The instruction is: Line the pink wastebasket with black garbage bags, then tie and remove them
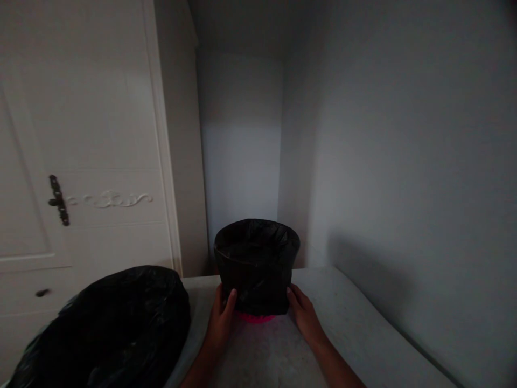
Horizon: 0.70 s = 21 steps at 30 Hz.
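A small bin (258, 280) lined with a black bag stands upright on the pale tabletop (262, 355), its mouth facing up. The bag is folded over the rim and covers the sides, and only a strip of the bin's pink base (257, 318) shows beneath it. My left hand (223, 312) grips the lower left side, thumb in front. On the lower right side, my right hand (302, 311) holds the bin too, its thumb against the bag. The far sides of both hands' fingers are hidden behind the bin.
A larger container lined with a black bag (161, 323) is at the lower left, beside the tabletop. Behind it stands a white wardrobe (109, 134) with a dark handle (58, 200). A grey wall (404, 161) runs along the right edge of the table.
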{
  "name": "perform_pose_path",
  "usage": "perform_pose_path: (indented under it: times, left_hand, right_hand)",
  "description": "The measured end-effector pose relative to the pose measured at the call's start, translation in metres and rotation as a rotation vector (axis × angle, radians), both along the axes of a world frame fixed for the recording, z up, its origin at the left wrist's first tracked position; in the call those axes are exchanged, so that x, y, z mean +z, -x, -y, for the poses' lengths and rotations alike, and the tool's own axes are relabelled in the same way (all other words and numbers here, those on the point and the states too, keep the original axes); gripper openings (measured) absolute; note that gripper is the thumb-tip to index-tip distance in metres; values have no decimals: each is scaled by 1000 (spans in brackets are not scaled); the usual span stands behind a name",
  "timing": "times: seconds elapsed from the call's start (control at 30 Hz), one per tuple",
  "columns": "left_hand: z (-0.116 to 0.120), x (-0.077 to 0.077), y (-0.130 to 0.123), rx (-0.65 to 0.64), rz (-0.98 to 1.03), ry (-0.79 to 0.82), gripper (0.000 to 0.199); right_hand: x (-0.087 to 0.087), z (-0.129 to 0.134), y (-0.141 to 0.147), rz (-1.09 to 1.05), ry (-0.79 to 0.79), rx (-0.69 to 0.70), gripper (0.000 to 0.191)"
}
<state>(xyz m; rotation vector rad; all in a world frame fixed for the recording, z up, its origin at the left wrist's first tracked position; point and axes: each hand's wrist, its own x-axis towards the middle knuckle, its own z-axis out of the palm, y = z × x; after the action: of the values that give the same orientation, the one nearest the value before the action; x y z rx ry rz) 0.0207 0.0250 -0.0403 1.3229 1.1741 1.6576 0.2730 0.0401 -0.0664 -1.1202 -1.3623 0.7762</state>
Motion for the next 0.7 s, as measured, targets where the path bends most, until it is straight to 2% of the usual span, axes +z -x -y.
perform_pose_path:
  times: [0.3, 0.7]
  left_hand:
    - [-2, -2, 1, 0, -27, 19, 75]
    - [-4, -4, 1, 15, -11, 10, 72]
  right_hand:
    - [-2, -3, 0, -12, -4, -3, 63]
    - [-3, -2, 0, -22, -1, -14, 63]
